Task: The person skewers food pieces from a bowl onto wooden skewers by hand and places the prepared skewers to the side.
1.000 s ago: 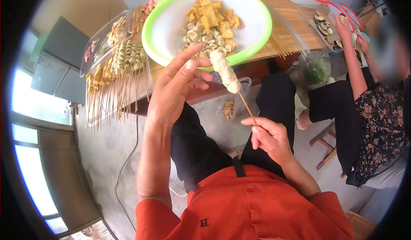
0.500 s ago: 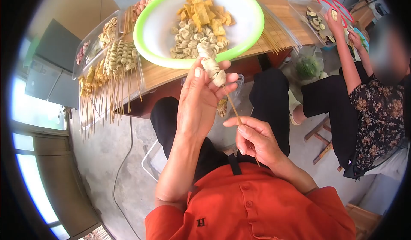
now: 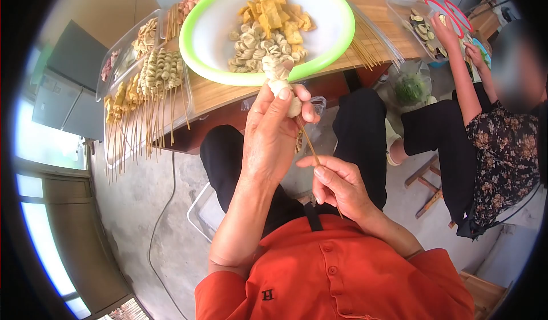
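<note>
My left hand [image 3: 274,123] is closed around several pale, knotted tofu-skin rolls [image 3: 278,75] threaded on a thin bamboo skewer [image 3: 309,139]. Lower down, my right hand [image 3: 339,186] pinches the skewer's bare shaft between thumb and forefinger. The rolls point up towards the near rim of a white bowl with a green edge [image 3: 197,63]. Inside that bowl lie loose tofu-skin knots [image 3: 251,49] and a pile of golden fried tofu pieces [image 3: 271,14]. My left fingers hide part of the lowest roll.
Finished skewers [image 3: 161,74] lie in a clear tray at the table's left, sticks overhanging the edge. Bare bamboo skewers [image 3: 365,49] rest right of the bowl. A co-worker's hand [image 3: 445,31] is above a tray of sliced vegetables [image 3: 420,29]. A wooden stool [image 3: 425,186] stands on the floor.
My left hand has closed more tightly about the rolls; its fingers were more spread before. My right hand keeps its pinch on the skewer, nearly unmoved.
</note>
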### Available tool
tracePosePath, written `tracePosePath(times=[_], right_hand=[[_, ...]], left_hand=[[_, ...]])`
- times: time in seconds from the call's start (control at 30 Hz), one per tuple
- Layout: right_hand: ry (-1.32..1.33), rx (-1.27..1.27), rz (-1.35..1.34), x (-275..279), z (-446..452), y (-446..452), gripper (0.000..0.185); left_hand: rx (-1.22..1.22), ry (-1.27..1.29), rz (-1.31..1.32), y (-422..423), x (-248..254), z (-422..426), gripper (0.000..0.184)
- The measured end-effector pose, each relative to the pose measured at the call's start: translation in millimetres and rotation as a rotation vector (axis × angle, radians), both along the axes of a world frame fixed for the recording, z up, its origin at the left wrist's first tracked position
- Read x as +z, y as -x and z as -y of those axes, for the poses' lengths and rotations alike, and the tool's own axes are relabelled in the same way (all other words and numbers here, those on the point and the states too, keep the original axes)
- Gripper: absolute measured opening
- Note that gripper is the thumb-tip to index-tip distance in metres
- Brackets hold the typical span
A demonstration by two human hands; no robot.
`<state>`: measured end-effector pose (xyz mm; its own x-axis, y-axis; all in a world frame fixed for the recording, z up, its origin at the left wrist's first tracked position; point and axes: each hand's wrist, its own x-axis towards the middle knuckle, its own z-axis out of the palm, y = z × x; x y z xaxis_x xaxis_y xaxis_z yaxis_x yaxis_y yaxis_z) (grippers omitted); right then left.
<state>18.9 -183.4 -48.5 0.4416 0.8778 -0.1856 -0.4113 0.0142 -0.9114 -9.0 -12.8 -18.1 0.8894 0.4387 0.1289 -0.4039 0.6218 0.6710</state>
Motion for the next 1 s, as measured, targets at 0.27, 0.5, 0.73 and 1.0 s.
tracePosePath(times=[0.27,0.5,0.73,1.0], right_hand=[[0.013,-0.161,0.239,-12,-1,1,0.028],[0.025,-0.22,0.509,-17,-1,1,0.026],[0.035,-0.174,0.58,-9,1,1,0.028],[0.001,-0.03,0.319,-6,6,-3,0.031]], left_hand=[[0.161,-0.02,-0.13,0,6,-7,0.05],[0.307,-0.193,-0.224,-1,16,-11,0.049],[0.28,-0.182,-0.228,2,15,-20,0.04],[0.167,-0.144,-0.131,3,13,-27,0.039]])
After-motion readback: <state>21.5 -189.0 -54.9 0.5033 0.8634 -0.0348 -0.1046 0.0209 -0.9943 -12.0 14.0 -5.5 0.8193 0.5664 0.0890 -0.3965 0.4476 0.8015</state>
